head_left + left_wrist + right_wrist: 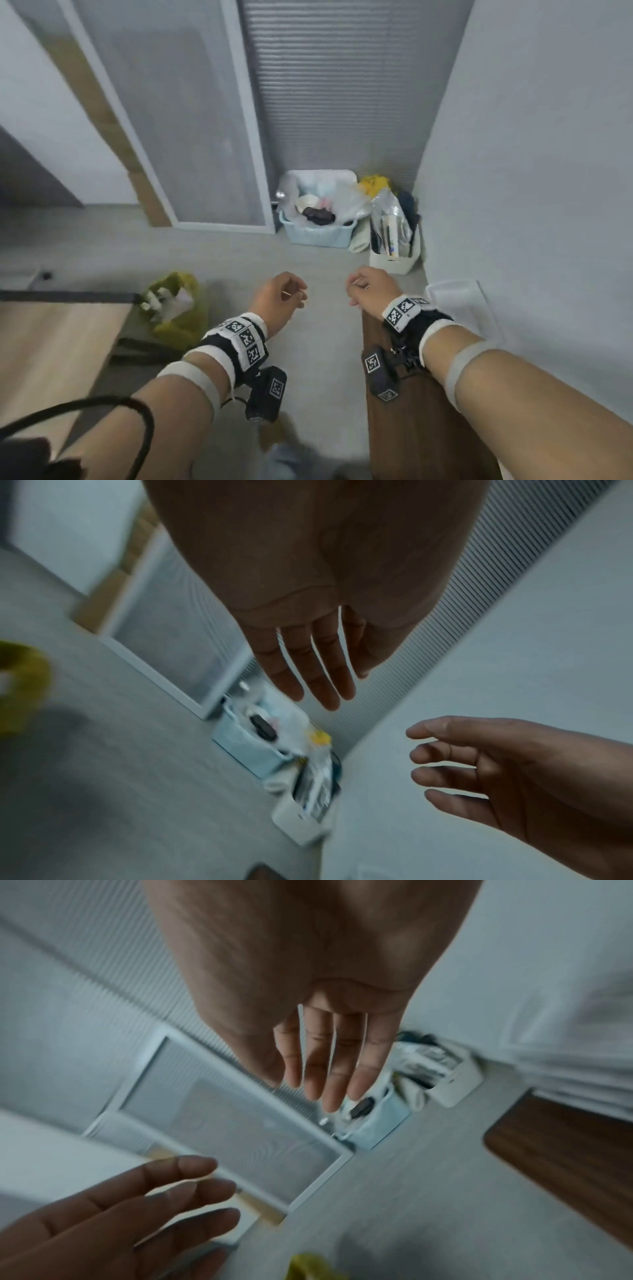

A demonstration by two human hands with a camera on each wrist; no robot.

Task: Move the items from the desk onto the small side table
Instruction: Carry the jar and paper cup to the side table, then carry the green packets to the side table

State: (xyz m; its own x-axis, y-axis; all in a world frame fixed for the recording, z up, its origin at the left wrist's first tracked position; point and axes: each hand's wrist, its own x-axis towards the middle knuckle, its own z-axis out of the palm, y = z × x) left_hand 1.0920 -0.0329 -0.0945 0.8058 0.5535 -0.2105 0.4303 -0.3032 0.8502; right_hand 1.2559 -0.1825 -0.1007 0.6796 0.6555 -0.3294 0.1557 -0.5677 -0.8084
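Hands carry nothing: left hand [279, 301] and right hand [371, 291] hang over bare floor, fingers loosely apart. Light desk [51, 346] sits at nine o'clock, dark side table [421, 425] at four; no items show. Likely between trips; next, turn deskward.

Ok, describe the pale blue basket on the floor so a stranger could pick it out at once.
Look to the far corner of the room, where the ribbed grey shutter meets the plain wall on the right. On the floor at the shutter's foot sits the pale blue basket, lined with a clear plastic bag holding odds and ends. The white box beside it on the right is smaller, and only the basket is blue.
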